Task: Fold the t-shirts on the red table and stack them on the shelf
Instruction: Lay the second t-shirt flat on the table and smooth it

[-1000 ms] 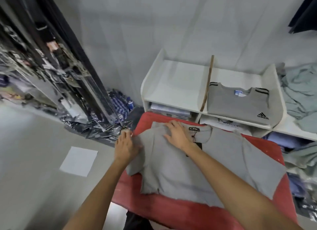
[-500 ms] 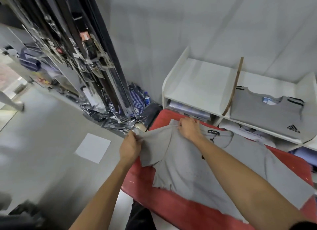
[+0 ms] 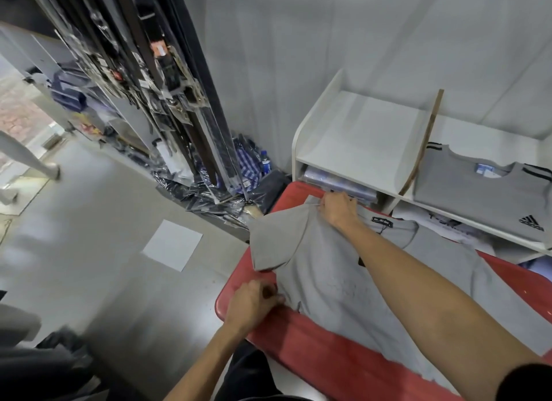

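— White shelving (image 3: pixel 355 137) is sitting just behind the red table (image 3: pixel 313 358), and a grey shirt is lying across that table. What are your hands doing on it?

— Your right hand (image 3: pixel 339 211) is pinching the grey t-shirt (image 3: pixel 352 293) at its far shoulder, fingers curled into the cloth near the collar label. Your left hand (image 3: pixel 252 303) is gripping the shirt's side edge low down, by the table's near left corner, thumb and fingers closed on the fabric.

— What has just changed?

— Half a second ago your left hand was holding the left sleeve (image 3: pixel 276 240); now it is sitting lower on the side seam, and the sleeve is hanging free past the table edge. A second ago both hands were lying flat, smoothing. I judge you are setting up the first lengthwise fold, shoulder and hem pinched along one line.

— And the rest?

— Your head is turning left, so more floor is showing, with a white sheet of paper (image 3: pixel 172 245) on it. One folded grey Adidas shirt (image 3: pixel 478 191) is already lying in the shelf's right bay; the left bay is waiting.
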